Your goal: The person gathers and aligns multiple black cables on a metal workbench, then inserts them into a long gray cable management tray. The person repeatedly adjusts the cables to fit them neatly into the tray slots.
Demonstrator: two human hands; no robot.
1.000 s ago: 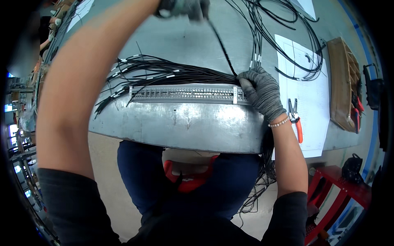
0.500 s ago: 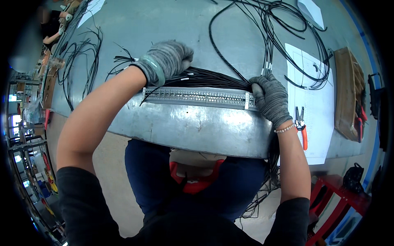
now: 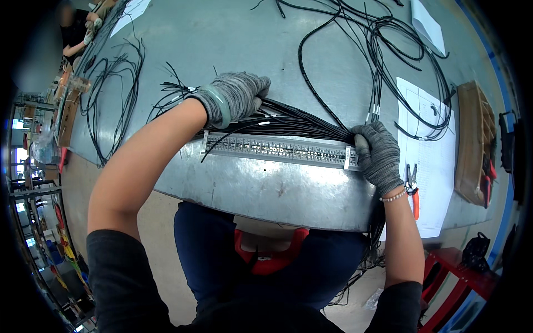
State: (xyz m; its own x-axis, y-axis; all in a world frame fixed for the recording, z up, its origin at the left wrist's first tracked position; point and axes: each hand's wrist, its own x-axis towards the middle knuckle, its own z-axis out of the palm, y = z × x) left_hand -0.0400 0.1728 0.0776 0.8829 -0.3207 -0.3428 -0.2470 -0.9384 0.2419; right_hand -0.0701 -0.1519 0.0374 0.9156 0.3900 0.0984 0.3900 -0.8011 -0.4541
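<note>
Our grey-gloved left hand (image 3: 236,97) presses flat, grip wide, on the bundle of thin black wires (image 3: 294,119) above the long grey terminal strip (image 3: 277,149). Our grey-gloved right hand (image 3: 380,155) holds the bundle's end in a closed grip on the grey metal desk (image 3: 266,188).

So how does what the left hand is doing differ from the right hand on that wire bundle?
The left hand lies flat and palm down over the black wire bundle, above the left part of the terminal strip. The right hand is curled at the strip's right end, where the wires gather. The left forearm reaches across the table; the right comes straight up from below. Both wear grey knit gloves.
</note>
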